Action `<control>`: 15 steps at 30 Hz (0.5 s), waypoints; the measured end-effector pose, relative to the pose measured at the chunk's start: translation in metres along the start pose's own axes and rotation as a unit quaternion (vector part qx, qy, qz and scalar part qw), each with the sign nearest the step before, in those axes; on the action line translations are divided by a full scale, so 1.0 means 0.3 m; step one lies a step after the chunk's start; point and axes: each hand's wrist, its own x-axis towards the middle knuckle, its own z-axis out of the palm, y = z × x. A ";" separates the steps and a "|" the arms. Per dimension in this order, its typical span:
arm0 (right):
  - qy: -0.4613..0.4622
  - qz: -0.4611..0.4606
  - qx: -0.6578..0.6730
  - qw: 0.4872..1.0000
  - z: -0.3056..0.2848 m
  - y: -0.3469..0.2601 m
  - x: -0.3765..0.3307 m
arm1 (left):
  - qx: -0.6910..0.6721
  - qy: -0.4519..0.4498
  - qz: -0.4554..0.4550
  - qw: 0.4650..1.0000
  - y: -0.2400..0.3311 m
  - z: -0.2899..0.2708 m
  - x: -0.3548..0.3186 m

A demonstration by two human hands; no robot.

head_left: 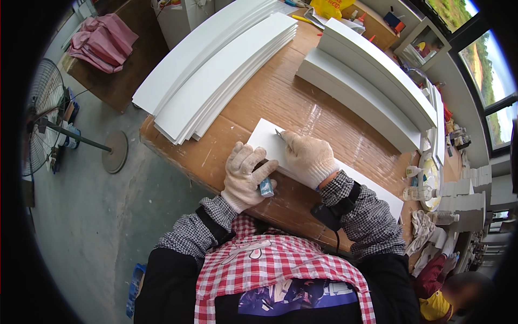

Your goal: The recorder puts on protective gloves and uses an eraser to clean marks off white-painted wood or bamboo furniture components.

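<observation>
A long white board (372,187) lies across the near part of the table. My left hand (245,175), in a white work glove, rests at the board's left end, its fingers curled round a small blue-and-white block-like piece (266,187) that sticks out below them. I cannot make out exactly what this piece is. Over the board my gloved right hand (309,160) pinches a small metal blade-like tool (279,134), its tip pointing to the upper left, near the board's surface. Whether the tip touches the board cannot be told.
Stacked white panels (226,70) fill the far left of the brown-covered table (259,97). Thick white boards (361,92) stand at the far right. Plastic bottles (419,193) sit by the right edge. A standing fan (46,116) is on the left; another person (434,305) is at lower right.
</observation>
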 end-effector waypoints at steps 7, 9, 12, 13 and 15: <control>0.002 0.007 -0.003 1.000 0.003 0.004 0.007 | 0.011 0.021 0.013 1.000 0.000 0.008 0.001; -0.003 -0.001 0.001 1.000 -0.016 -0.015 0.002 | 0.013 0.027 0.014 0.999 -0.001 0.007 -0.002; 0.024 -0.002 0.012 1.000 -0.003 0.007 0.014 | 0.006 0.007 0.008 1.000 -0.002 0.002 0.003; 0.054 0.002 0.019 0.998 0.003 0.017 0.019 | 0.008 0.019 0.011 1.000 0.002 0.002 0.004; 0.032 -0.034 0.004 0.999 0.007 -0.004 0.009 | 0.010 0.031 0.014 0.999 0.001 0.001 0.008</control>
